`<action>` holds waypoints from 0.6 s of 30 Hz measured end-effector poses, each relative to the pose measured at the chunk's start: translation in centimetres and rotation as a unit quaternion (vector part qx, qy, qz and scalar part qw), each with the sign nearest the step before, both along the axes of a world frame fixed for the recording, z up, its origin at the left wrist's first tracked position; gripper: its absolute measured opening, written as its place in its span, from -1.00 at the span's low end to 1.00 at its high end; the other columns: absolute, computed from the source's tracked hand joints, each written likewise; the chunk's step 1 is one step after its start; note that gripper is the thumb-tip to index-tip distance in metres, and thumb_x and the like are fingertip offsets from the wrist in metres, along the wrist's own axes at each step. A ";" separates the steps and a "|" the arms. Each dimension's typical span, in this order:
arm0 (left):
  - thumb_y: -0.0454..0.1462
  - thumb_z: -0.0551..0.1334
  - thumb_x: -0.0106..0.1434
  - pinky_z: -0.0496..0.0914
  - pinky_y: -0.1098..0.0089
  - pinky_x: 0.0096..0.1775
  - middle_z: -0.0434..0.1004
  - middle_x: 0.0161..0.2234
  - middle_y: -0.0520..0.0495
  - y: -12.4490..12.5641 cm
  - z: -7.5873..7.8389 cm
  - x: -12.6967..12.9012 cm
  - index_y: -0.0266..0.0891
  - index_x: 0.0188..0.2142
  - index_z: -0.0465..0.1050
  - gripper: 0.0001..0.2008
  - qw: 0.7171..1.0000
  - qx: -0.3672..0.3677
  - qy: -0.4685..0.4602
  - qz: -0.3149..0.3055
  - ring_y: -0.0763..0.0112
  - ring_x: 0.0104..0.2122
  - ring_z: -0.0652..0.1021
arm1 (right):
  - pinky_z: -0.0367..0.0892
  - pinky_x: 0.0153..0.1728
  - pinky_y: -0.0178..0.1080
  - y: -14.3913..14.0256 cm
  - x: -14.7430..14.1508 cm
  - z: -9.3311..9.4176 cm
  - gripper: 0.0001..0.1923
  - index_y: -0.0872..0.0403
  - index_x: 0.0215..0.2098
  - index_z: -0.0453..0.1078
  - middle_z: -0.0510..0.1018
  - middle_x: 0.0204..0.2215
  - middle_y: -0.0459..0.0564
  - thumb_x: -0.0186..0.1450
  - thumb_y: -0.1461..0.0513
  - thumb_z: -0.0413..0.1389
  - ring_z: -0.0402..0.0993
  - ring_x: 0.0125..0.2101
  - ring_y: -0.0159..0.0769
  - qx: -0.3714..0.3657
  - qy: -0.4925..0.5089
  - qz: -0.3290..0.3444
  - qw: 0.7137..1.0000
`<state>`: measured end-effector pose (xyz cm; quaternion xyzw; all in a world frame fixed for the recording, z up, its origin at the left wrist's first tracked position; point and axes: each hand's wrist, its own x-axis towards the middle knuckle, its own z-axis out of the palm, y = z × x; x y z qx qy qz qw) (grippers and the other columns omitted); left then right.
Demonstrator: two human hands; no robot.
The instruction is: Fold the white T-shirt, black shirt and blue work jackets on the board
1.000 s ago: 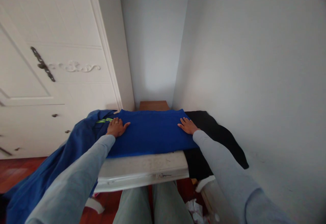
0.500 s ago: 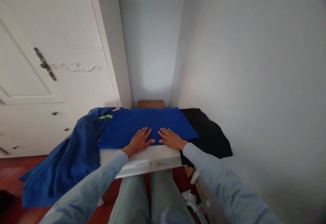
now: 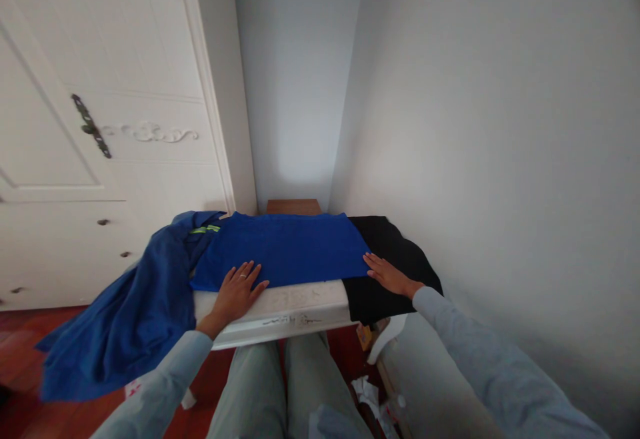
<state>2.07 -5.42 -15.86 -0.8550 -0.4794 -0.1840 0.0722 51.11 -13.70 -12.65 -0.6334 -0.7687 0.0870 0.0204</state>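
Left hand (image 3: 235,291): lay flat, fingers spread, gripping nothing, on the near-left edge of the folded blue garment (image 3: 283,249). Right hand (image 3: 389,274): flat and open, at the garment's near-right corner, over black cloth (image 3: 395,272). Garment lay spread on a white tabletop (image 3: 295,302). Darker blue jacket (image 3: 130,312) hung off the table's left side.

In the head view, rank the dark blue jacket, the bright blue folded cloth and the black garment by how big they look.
1. dark blue jacket, though it hangs nearer the camera
2. bright blue folded cloth
3. black garment, partly hidden under the cloth and the right hand, so its rank is unsure
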 end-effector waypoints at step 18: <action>0.09 -0.02 0.40 0.14 -0.04 0.27 0.33 0.26 -0.32 -0.6 0.8 0.5 -0.28 0.25 0.34 -0.36 1.000 -0.024 -0.008 0.016 0.01 0.28 0.30 | 0.01 0.32 0.12 -0.7 0.1 -2.8 -0.35 -0.01 0.43 0.00 0.10 0.39 0.08 0.47 -0.05 -0.33 -0.04 0.39 -0.12 0.097 -0.008 -0.034 0.995</action>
